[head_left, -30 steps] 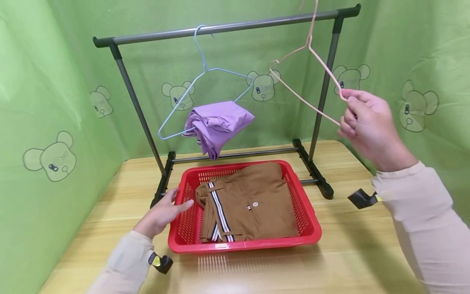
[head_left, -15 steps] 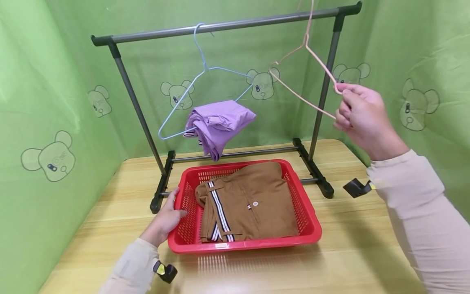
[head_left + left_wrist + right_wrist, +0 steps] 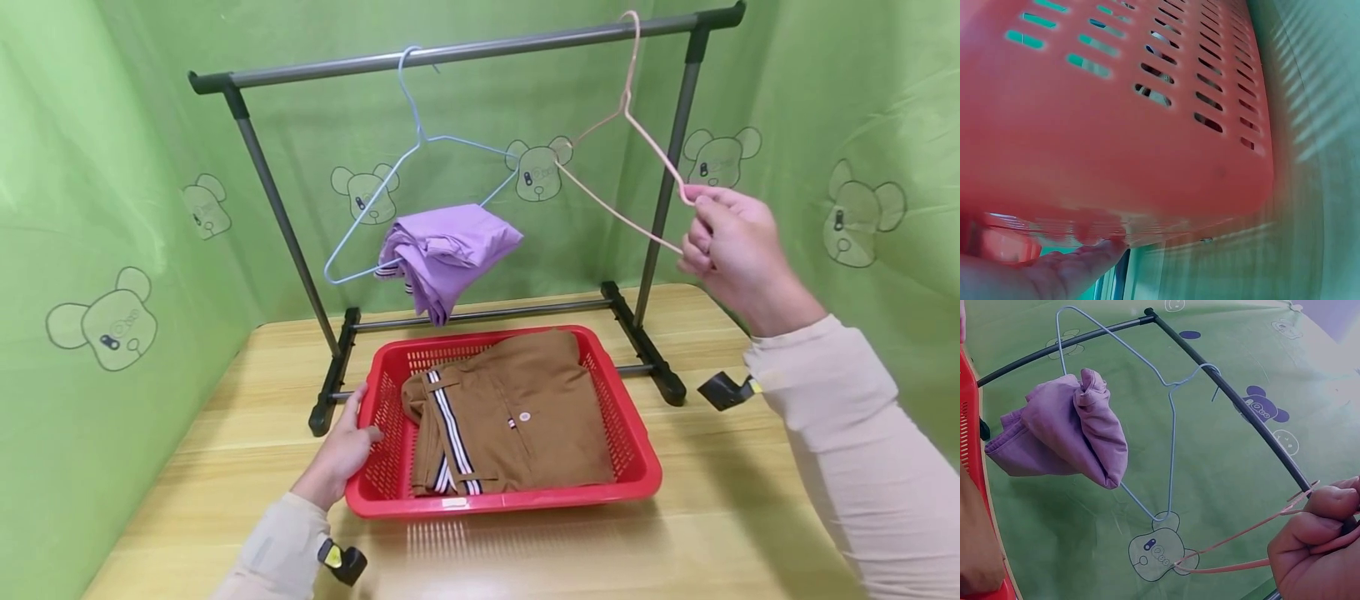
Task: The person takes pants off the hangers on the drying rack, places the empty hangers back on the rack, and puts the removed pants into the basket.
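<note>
Btwn R fingers (image 3: 700, 239): pink hanger (image 3: 655, 147)

Left grip (image 3: 347, 446): we keep it low toward the bench's (image 3: 202, 450) left edge, thumb spread rightward, fingers reaching toward the far edge.
Left arm (image 3: 273, 546): ours rises from the near left, sleeve down to the wrist.
Right grip (image 3: 738, 250): we hold it high, thumb and forefinger pinched, other fingers curled.
Right arm (image 3: 832, 442): ours slants up leftward, sleeve also wrist-long.

The basket (image 3: 555, 499) looks like smooth, glossy plastic
</note>
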Available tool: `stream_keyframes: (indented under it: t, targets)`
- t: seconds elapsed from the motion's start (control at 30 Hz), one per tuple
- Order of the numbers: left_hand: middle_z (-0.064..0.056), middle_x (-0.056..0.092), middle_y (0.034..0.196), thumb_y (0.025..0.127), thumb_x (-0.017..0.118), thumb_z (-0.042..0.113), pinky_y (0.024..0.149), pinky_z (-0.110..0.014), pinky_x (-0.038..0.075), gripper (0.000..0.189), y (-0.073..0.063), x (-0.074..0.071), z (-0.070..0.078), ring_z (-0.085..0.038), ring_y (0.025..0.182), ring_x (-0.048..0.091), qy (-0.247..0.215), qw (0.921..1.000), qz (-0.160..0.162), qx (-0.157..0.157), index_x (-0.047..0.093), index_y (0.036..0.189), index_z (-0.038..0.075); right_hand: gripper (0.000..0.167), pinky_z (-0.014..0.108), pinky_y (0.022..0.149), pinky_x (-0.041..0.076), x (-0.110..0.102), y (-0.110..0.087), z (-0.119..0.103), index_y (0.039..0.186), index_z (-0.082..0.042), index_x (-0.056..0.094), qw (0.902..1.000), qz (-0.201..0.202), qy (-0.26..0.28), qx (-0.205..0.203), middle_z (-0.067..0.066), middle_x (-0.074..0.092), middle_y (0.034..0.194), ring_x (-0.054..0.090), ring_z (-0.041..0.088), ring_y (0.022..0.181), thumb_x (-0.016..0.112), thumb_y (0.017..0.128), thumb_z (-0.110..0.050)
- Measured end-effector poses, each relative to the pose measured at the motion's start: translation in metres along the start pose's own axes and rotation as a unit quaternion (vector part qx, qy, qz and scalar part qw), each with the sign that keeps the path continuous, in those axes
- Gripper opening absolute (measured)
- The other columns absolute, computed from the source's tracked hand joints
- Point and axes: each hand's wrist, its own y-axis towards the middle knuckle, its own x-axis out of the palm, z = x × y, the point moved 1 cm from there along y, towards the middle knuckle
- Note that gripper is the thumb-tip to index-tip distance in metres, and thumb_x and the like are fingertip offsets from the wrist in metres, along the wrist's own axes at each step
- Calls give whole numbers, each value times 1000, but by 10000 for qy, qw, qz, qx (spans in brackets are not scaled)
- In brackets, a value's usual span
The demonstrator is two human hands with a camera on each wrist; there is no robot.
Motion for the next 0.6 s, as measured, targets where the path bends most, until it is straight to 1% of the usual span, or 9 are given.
stream_keyframes:
  t: [0.17, 0.3, 0.43, 0.6]
  targets:
    - [-26, 25, 149, 91, 38, -7, 86, -55, 50, 79, 0, 1, 0, -47, 124, 44, 16, 10000, 17, 24, 4, 156, 25, 28, 24, 40, 26, -3, 1, 4, 127, -4, 48, 10000, -43, 26, 15, 1, 43, 56, 38, 13, 42, 49, 102, -17]
    - [-26, 26, 149, 92, 38, -6, 86, -55, 51, 79, 0, 2, 0, -47, 123, 45, 24, 10000, 63, -7, 4, 156, 26, 28, 23, 41, 35, -5, 1, 6, 126, -4, 49, 9999, 83, -87, 20, 3, 48, 62, 44, 14, 47, 50, 102, -19]
    - [-27, 27, 148, 92, 39, -5, 84, -55, 52, 79, -1, 3, 0, -47, 122, 46, -1, 9999, 96, -41, 5, 156, 27, 28, 23, 47, 43, -9, 0, 9, 126, -6, 49, 9996, 180, -208, 61, 6, 54, 75, 52, 17, 60, 48, 102, -19]
    - [-29, 29, 147, 91, 39, -6, 84, -55, 52, 80, -1, 3, -1, -47, 120, 48, -25, 9999, 128, 15, 6, 156, 26, 30, 26, 59, 51, -12, -1, 14, 130, -9, 46, 9987, 196, -459, 34, 8, 61, 90, 61, 19, 79, 48, 102, -19]
